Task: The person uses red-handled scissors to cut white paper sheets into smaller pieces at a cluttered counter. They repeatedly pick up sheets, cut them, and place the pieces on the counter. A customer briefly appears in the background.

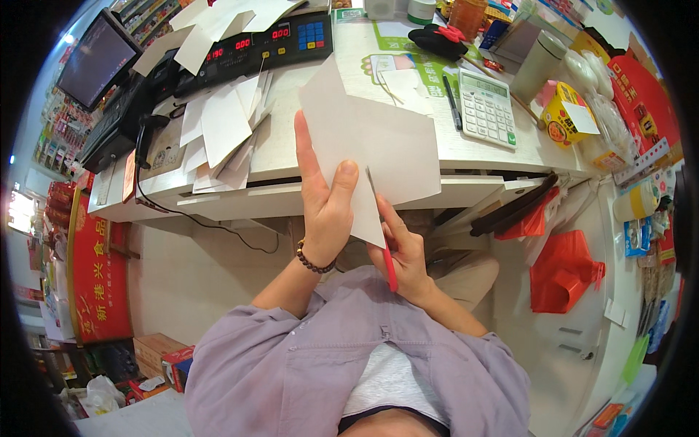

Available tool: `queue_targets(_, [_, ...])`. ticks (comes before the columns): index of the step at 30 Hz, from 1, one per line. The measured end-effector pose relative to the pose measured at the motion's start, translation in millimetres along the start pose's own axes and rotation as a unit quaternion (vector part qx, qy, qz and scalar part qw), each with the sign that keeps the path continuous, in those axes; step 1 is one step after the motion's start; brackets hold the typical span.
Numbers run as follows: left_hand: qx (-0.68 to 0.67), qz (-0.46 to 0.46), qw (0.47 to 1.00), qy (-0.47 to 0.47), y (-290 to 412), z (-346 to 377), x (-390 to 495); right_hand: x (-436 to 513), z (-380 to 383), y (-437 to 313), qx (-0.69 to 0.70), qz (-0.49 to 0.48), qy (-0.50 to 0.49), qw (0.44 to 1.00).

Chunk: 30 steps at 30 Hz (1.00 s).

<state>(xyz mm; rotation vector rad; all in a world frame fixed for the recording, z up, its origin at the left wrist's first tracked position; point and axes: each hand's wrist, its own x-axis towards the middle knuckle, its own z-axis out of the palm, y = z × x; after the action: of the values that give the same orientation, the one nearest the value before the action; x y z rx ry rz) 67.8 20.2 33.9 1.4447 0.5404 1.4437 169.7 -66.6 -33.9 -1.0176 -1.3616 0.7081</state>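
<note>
My left hand (pixel 327 207) grips a large piece of white card (pixel 390 131), thumb on top and the other fingers mostly behind it. In my right hand (pixel 407 257) is a pair of scissors (pixel 390 267) with red handles. One grey blade lies over the card, starting from its lower edge and pointing away from me. The other blade is hidden beneath the card. Both hands are just in front of the counter edge. To the left, a loose pile of cut white card pieces (pixel 224 125) lies on the counter.
A digital scale (pixel 267 43) with red readouts carries more card pieces (pixel 240 22). Right of the card are a pen (pixel 451 101), a calculator (pixel 487 109), a thermos (pixel 538 65) and a yellow noodle cup (pixel 565 117). A monitor (pixel 98 57) stands far left; red plastic bags (pixel 565 273) hang at right.
</note>
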Motion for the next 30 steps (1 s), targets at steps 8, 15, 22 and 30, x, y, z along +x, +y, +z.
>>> queue_targets(8, [0.022,0.01,1.0,0.01,3.4,-0.4,-0.3,0.1,0.7,-2.8,0.026,0.011,-0.01,1.0])
queue_targets(15, [-0.033,-0.028,0.999,0.006,10.1,1.0,-1.7,0.5,2.2,-5.3,0.033,0.013,-0.006,0.999])
queue_targets(22, [-0.004,-0.012,1.0,0.005,8.2,-0.2,-1.6,4.9,-5.0,-12.7,0.017,0.017,-0.036,0.999])
queue_targets(30, [0.002,-0.012,1.0,0.001,8.8,2.1,-5.8,3.7,-1.6,-4.4,0.035,0.011,-0.027,0.999])
